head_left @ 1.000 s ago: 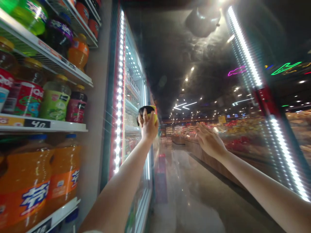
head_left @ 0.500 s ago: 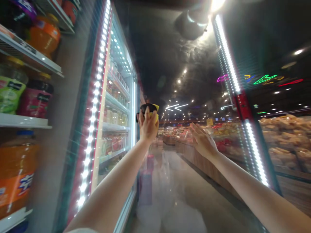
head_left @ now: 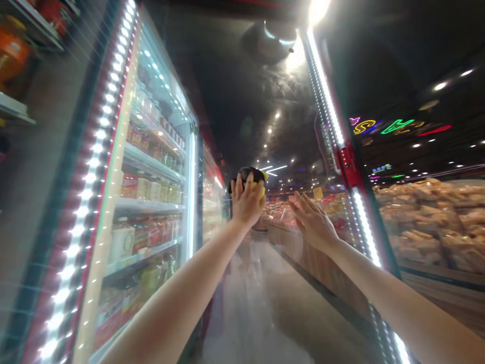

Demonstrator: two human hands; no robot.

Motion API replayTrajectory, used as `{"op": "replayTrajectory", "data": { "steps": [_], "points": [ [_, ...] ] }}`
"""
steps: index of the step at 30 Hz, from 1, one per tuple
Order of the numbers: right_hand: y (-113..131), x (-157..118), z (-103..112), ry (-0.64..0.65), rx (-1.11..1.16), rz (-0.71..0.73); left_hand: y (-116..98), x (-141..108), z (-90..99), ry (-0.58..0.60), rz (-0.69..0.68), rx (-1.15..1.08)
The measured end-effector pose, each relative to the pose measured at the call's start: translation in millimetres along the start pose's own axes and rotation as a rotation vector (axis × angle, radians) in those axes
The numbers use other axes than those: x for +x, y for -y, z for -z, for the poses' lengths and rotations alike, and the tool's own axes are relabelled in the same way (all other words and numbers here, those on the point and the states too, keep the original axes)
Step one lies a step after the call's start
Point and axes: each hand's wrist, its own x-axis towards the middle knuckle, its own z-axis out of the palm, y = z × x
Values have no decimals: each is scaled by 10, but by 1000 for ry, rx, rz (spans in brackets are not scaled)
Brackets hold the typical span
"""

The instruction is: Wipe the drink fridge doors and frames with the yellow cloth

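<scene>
My left hand (head_left: 247,205) is closed over a small black-and-yellow object (head_left: 249,173), its fingers curled across the front. What kind of object it is, I cannot make out. To the right, my right hand (head_left: 313,222) is raised with its fingers stretched out and nothing in it. Both arms reach forward toward what looks like a clear glass door, with a lit strip (head_left: 366,227) and a red fitting (head_left: 350,167) along its right side. Whether the right palm touches the glass, I cannot tell.
At left stands a lit fridge cabinet with shelves (head_left: 151,203) of jars and cartons, edged by a bright light strip (head_left: 91,177). Orange bottles (head_left: 11,50) sit at far left. Bagged goods (head_left: 435,217) are heaped on the right. A shiny floor (head_left: 261,303) runs between.
The view has turned and shifted, so the left shelves slide out of frame. My left hand, with the black-and-yellow object, has moved right, closer to my right hand, which stays stretched out.
</scene>
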Motion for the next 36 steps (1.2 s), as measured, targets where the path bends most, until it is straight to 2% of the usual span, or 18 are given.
{"op": "replayTrajectory", "data": {
  "steps": [2, 4, 7, 10, 12, 14, 16, 18, 19, 21, 23, 25, 26, 28, 30, 32, 34, 36],
  "points": [
    [-151, -62, -36, 4, -5, 25, -84, -116, -44, 70, -168, -7],
    [-315, -117, -75, 4, -1, 53, -55, -93, -10, 95, -196, 0],
    [-557, -152, -119, -7, 3, 63, -71, 272, 16, -24, 124, 47],
    [-773, -166, -152, -35, 8, 41, -366, 645, -140, -131, 374, 51],
    [-917, -199, -174, -53, 11, 35, -626, 654, -299, -108, 269, 32],
    [-1073, -254, -194, -69, 12, 43, -804, 478, -423, -21, -21, 12],
    [-1235, -313, -204, -78, -1, 65, -852, 276, -466, 109, -397, -18],
    [-1384, -354, -198, -73, -32, 100, -825, 226, -444, 192, -561, -17],
    [-1449, -363, -190, -66, -52, 115, -819, 283, -429, 192, -530, -2],
    [-1553, -359, -172, -53, -89, 131, -879, 523, -438, 111, -292, 35],
    [-1631, -339, -159, -48, -121, 122, -1059, 800, -523, -1, -13, 49],
    [-1699, -324, -154, -42, -151, 105, -1304, 959, -660, -49, 97, 37],
    [-1736, -322, -153, -37, -166, 98, -1419, 977, -730, -35, 59, 28],
    [-1819, -335, -146, -25, -189, 99, -1582, 926, -844, 52, -161, 6],
    [-1913, -363, -123, -11, -197, 110, -1642, 870, -905, 160, -422, -14],
    [-2005, -400, -84, 7, -198, 120, -1645, 913, -925, 239, -584, -27],
    [-2083, -438, -36, 20, -196, 120, -1666, 1051, -941, 238, -561, -19],
    [-2140, -472, 10, 13, -189, 110, -1754, 1183, -984, 158, -382, 1]
  ]
}}
